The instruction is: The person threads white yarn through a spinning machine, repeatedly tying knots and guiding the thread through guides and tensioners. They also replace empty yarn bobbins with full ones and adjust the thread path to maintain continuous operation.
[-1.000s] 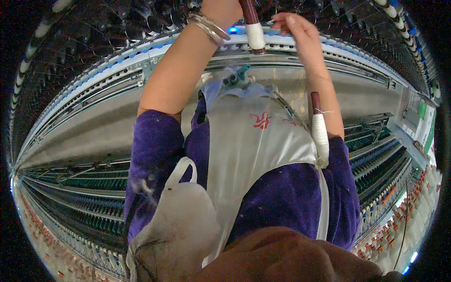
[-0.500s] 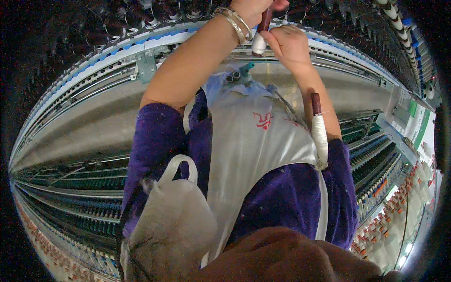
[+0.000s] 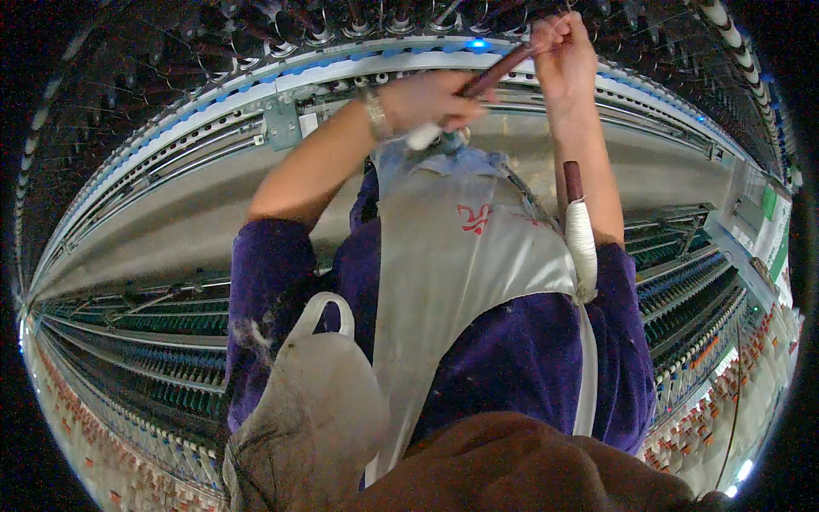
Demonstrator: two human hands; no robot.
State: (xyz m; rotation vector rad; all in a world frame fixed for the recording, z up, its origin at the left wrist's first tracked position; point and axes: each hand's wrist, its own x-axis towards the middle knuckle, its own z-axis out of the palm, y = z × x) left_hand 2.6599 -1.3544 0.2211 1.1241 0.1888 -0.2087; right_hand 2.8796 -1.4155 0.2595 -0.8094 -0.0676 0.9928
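Note:
A dark red bobbin (image 3: 499, 72) with white yarn (image 3: 424, 136) at its lower end lies slanted across my left hand (image 3: 433, 101). That hand is smeared by motion, its fingers round the bobbin's middle. My right hand (image 3: 566, 61) is raised beside the bobbin's upper tip, close under the spindle row. Its fingertips are pinched together, and whatever they hold is too small to make out. A second dark red bobbin (image 3: 580, 230), wound with white yarn, stands tucked at the strap of my pale apron (image 3: 461, 264), next to my right forearm.
Ahead runs a long machine rail (image 3: 341, 72) with a blue strip, and dark bobbins on spindles (image 3: 316, 26) above it. A metal bracket (image 3: 281, 124) sits on the rail. Teal and grey tubes (image 3: 439, 141) poke from my apron pocket. A pale bag (image 3: 324, 392) hangs at my left.
My left hand has come down and toward me with the bobbin, which now tilts more. My right hand has moved up and slightly right, toward the spindles.

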